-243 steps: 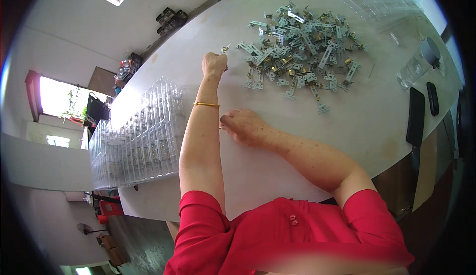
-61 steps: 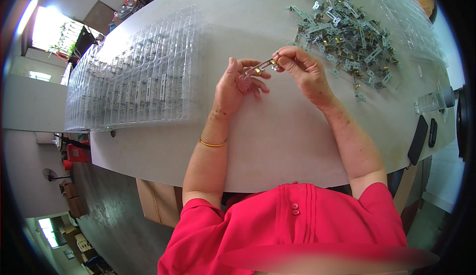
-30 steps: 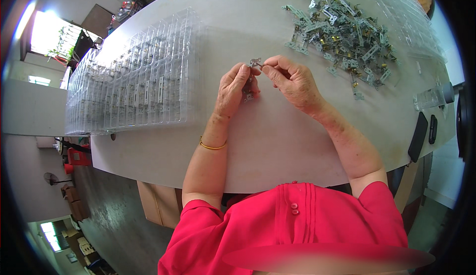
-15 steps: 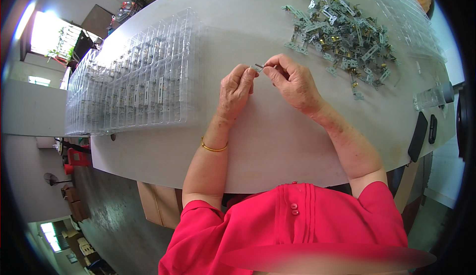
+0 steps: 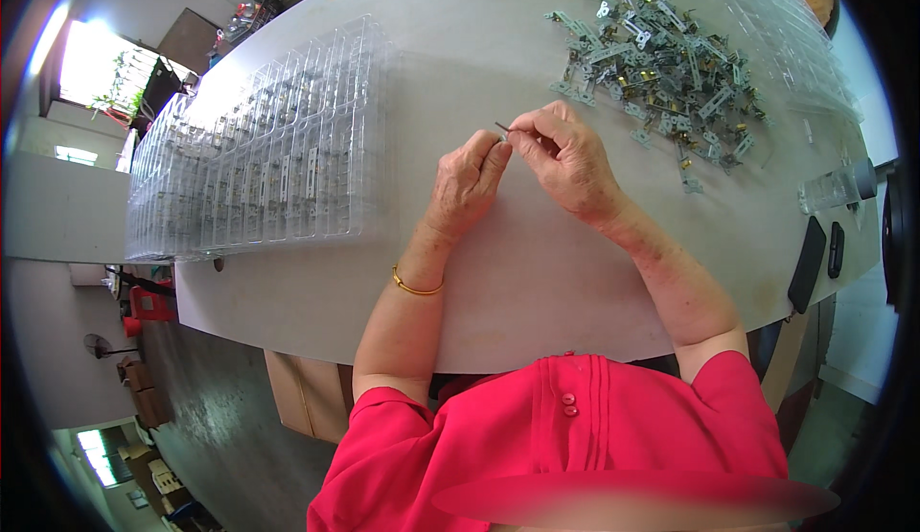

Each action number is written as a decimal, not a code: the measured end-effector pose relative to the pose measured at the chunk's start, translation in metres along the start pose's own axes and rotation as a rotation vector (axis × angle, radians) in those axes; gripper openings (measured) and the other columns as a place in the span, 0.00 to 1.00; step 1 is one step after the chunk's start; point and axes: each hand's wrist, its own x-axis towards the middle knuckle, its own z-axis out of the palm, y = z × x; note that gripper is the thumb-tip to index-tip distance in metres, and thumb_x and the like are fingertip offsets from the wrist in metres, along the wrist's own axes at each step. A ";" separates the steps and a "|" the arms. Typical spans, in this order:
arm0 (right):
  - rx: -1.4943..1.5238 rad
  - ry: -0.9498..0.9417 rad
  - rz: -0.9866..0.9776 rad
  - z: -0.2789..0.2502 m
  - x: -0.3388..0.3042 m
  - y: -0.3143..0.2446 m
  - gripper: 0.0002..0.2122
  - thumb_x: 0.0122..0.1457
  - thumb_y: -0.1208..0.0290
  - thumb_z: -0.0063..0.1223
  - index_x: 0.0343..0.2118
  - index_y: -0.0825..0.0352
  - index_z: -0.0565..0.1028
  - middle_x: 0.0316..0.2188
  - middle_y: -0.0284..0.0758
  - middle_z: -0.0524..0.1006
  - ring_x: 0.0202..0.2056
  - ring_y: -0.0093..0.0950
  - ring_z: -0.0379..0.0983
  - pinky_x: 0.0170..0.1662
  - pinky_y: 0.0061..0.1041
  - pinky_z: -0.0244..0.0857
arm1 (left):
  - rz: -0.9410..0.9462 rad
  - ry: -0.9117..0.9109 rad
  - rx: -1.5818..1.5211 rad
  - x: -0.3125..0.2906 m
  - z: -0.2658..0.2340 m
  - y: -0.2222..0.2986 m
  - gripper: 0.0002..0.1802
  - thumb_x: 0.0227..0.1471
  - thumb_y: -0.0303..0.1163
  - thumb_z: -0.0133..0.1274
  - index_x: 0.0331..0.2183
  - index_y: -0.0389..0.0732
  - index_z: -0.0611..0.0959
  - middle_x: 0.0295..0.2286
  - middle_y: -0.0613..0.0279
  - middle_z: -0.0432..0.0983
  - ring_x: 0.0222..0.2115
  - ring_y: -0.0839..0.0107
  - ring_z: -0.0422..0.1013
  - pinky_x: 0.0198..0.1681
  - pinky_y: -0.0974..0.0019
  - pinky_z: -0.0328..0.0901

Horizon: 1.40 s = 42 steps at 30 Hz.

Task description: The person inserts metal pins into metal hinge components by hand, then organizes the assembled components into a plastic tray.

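Note:
Over the middle of the table, my left hand and my right hand meet at the fingertips. Both are closed in a pinch on a small metal part; only a thin, dark, pin-like end shows, and the fingers cover the rest. Beyond my right hand lies a loose heap of metal brackets, grey-green with some brass-coloured bits. To the left of my left hand, a stack of clear plastic trays holds similar metal pieces in rows of compartments.
More clear plastic trays lie at the far right. Near the right edge are a clear bottle with a dark cap, a black flat object and a smaller black object. A cardboard box stands below the table's front edge.
My left hand has shifted slightly right and turned, closing in on my right fingertips. The right hand has barely moved, and less of the metal part shows between them.

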 end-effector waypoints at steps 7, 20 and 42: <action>0.144 0.086 0.098 -0.007 0.005 0.000 0.03 0.62 0.72 0.57 0.35 0.64 0.77 0.27 0.27 0.71 0.26 0.17 0.64 0.30 0.21 0.63 | -0.250 -0.069 -0.316 0.000 -0.003 0.006 0.17 0.65 0.40 0.47 0.31 0.38 0.79 0.16 0.69 0.67 0.16 0.80 0.61 0.21 0.74 0.57; 0.116 -0.086 0.291 -0.002 0.002 0.005 0.05 0.61 0.71 0.57 0.35 0.66 0.77 0.26 0.32 0.76 0.25 0.20 0.68 0.30 0.24 0.64 | -0.409 -0.005 -0.613 0.004 -0.010 -0.007 0.22 0.66 0.45 0.43 0.30 0.37 0.80 0.14 0.69 0.66 0.14 0.82 0.59 0.21 0.75 0.52; 0.457 -0.264 0.545 -0.014 0.009 0.006 0.08 0.67 0.72 0.45 0.44 0.68 0.75 0.31 0.28 0.75 0.32 0.17 0.71 0.39 0.20 0.69 | -0.103 -0.053 -0.141 0.000 -0.003 0.004 0.16 0.64 0.38 0.49 0.29 0.37 0.79 0.15 0.68 0.65 0.17 0.79 0.61 0.21 0.71 0.58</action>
